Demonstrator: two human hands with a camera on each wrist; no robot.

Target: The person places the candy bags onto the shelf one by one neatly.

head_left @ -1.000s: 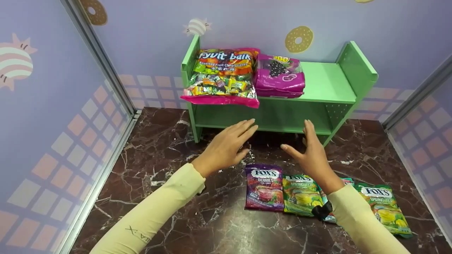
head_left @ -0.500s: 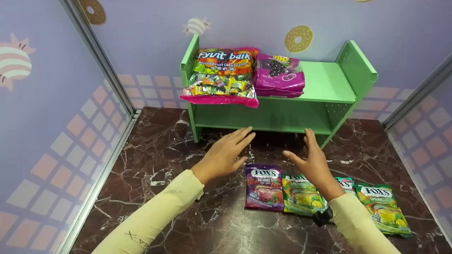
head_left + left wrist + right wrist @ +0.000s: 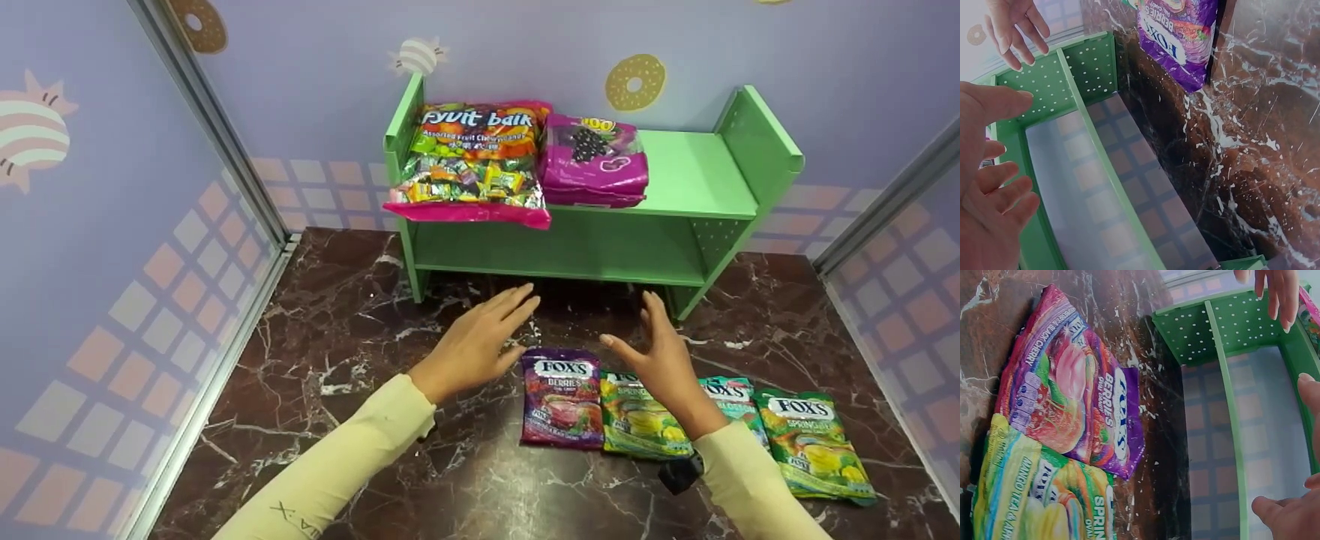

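Both hands hover over the dark marbled surface before a two-tier green shelf (image 3: 697,176), holding nothing. My left hand (image 3: 472,349) has its fingers extended, and nearest to it lies a purple Fox's Berries candy bag (image 3: 562,405). To the right, my right hand (image 3: 664,364) is held with thumb and fingers apart, partly covering a yellow-green Fox's candy bag (image 3: 637,424). A teal Fox's bag (image 3: 731,397) is half hidden by that wrist. Beyond it lies another green Fox's bag (image 3: 817,450). The left wrist view shows the left hand's (image 3: 988,191) relaxed fingers.
On the shelf's upper tier sit a large Fruit Baik candy bag (image 3: 480,150), its pink edge overhanging the front, and a magenta candy bag (image 3: 596,176). Patterned walls enclose the marbled surface (image 3: 337,315) at the back and both sides.
Both hands have drawn back a little from the shelf, toward the camera. More of the teal bag shows beside the right wrist. The bags and shelf have stayed put.
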